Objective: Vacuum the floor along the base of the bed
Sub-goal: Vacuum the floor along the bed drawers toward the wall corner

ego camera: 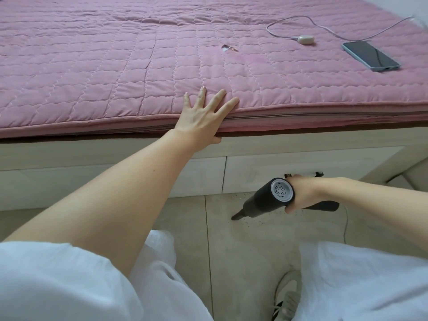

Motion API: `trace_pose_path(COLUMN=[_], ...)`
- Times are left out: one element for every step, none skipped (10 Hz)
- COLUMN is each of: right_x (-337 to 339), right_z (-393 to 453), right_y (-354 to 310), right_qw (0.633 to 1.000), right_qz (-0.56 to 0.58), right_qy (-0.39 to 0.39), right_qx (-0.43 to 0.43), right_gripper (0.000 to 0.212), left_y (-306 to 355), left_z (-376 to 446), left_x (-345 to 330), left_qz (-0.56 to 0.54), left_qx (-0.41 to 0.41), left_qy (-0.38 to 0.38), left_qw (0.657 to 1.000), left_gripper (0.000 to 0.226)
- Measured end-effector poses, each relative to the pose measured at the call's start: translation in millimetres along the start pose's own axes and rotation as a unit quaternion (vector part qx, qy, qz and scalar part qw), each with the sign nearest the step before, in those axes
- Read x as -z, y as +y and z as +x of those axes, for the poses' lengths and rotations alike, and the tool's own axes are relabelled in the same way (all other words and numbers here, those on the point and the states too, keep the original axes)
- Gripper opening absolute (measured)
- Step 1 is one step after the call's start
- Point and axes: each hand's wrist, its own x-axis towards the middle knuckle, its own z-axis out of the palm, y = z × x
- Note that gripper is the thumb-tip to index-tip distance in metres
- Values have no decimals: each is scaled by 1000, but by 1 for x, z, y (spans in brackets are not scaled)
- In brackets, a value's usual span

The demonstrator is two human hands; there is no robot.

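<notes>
From the head view, the left hand (pixel 203 114) rests flat on the near edge of the bed (pixel 115 72), fingers straight and spread over the pink quilted cover, thumb tucked under the mattress edge, apparently bracing the body. The right hand (pixel 301 193) grips the handle of a black handheld vacuum (pixel 271 198), fingers curled around it, low down in front of the pale bed base (pixel 139 158).

The vacuum's long axis slants down and to the left from that hand, its round grey rear vent facing the camera and its narrow nozzle (pixel 237 216) at or just above the tiled floor (pixel 231 239); contact cannot be told. The nozzle tip sits near the base but not against it, with a strip of speckled floor lying between, on the far side of the tip. The right hand alone is placed for the work; I judge the next stroke needs the tip carried farther in toward the base.

On the cover at far right lie a phone (pixel 370 56) and a cabled earbud case (pixel 305 39).
</notes>
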Motion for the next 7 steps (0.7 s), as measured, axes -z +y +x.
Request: trace_pose_path(right_x=[0, -1, -2, -2, -2, -3, -3], right_z=[-3, -5, -6, -6, -6, -6, -3], right_y=[1, 4, 7, 9, 9, 7, 6], right_qw=[1000, 1000, 1000, 1000, 1000, 1000, 1000], right_qz=[-3, -3, 1, 3, 10, 15, 19], right_qy=[-8, -9, -15, -23, -21, -12, -10], right_qx=[2, 0, 2, 5, 2, -1, 1], right_gripper=[33, 34, 37, 38, 39, 37, 31], left_y=[1, 2, 2, 2, 2, 2, 2], left_z=[0, 0, 0, -1, -1, -1, -1], left_x=[-1, -1, -1, -1, -1, -1, -1], left_qz=[3, 8, 7, 8, 9, 9, 7], left_qx=[1, 2, 3, 4, 3, 4, 3], left_qy=[0, 1, 0, 0, -1, -2, -2], left_qw=[1000, 1000, 1000, 1000, 1000, 1000, 1000], left_gripper=[105, 104, 103, 102, 102, 102, 102])
